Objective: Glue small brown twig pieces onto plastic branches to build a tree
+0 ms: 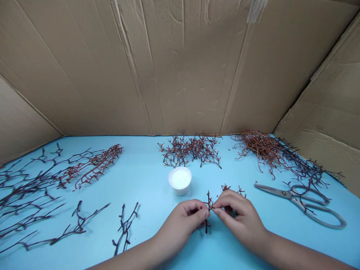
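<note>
Between thumb and fingers, my left hand (189,215) pinches a small dark brown twig (209,198), which stands roughly upright with its lower end showing below the fingers. My right hand (240,217) is closed in a pinch at the right side of this twig, its fingertips on a short reddish side piece. Small reddish twig bits (225,187) lie just behind the right hand, partly hidden by it. A white cup (180,182) with white contents stands beyond the hands, a little to the left.
Behind the cup lies a pile of short branched twigs (191,148). Long dark branches (36,183) and reddish sprigs (97,165) spread across the left. Scissors (292,195) rest at right, below a reddish stem heap (258,146). Cardboard walls (182,75) enclose the blue table (140,157).
</note>
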`<action>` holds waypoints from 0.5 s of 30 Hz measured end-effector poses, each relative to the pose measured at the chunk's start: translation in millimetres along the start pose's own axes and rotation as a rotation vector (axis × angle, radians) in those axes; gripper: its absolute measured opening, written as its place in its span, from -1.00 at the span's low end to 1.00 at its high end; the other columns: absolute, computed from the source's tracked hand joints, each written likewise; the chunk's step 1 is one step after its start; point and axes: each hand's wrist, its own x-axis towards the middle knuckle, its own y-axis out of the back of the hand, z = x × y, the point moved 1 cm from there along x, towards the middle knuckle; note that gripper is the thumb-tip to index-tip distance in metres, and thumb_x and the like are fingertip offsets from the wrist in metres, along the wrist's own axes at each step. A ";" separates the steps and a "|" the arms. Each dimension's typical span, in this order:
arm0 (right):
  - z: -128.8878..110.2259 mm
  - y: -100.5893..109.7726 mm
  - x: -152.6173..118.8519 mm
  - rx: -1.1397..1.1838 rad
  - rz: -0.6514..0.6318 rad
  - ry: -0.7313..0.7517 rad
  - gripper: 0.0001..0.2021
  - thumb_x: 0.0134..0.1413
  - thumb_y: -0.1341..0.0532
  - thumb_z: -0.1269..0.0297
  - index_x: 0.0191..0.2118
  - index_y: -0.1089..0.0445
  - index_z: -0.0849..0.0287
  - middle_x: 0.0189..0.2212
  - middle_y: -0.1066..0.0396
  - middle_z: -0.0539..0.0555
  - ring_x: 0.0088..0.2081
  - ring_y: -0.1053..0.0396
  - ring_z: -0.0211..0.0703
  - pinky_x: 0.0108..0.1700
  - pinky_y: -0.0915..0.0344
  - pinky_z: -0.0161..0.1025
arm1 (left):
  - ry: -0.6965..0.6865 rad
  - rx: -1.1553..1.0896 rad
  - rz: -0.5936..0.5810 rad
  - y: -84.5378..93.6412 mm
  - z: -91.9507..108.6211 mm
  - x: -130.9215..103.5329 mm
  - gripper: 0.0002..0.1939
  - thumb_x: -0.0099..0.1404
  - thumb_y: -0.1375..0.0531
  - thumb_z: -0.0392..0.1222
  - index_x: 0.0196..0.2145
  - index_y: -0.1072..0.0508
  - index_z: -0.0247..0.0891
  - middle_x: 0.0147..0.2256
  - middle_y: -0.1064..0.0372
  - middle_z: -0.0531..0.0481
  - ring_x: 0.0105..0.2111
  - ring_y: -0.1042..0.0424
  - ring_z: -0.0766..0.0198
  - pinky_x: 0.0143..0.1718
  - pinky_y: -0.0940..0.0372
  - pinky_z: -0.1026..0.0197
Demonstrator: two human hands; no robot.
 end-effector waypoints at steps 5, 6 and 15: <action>-1.0 0.5 -2.1 0.005 0.048 -0.079 -0.77 -0.11 -0.16 0.46 -0.24 -0.27 0.13 -0.42 -0.29 0.00 -0.49 -0.22 -0.27 -0.43 -0.22 -0.30 | 0.008 -0.019 0.013 -1.3 0.9 0.4 -0.73 0.01 -0.25 -0.02 -0.50 -0.37 -0.30 -0.55 -0.15 0.09 -0.48 -0.14 0.34 -0.35 -0.09 0.24; -1.2 0.8 -1.9 0.006 0.047 -0.080 -0.77 -0.11 -0.15 0.48 -0.25 -0.27 0.13 -0.42 -0.28 -0.01 -0.49 -0.21 -0.27 -0.43 -0.22 -0.30 | 0.011 -0.030 0.016 -1.8 1.1 0.3 -0.73 0.00 -0.25 -0.02 -0.51 -0.37 -0.30 -0.54 -0.16 0.09 -0.48 -0.14 0.34 -0.35 -0.10 0.24; 0.7 2.3 0.4 0.019 0.040 0.024 -0.93 -0.03 -0.14 0.44 -0.39 -0.34 0.16 -0.46 -0.32 0.03 -0.47 -0.24 -0.26 -0.46 -0.21 -0.31 | 0.030 -0.049 0.019 -2.0 1.3 0.4 -0.70 -0.04 -0.27 0.00 -0.51 -0.38 -0.31 -0.54 -0.19 0.07 -0.46 -0.15 0.33 -0.32 -0.11 0.22</action>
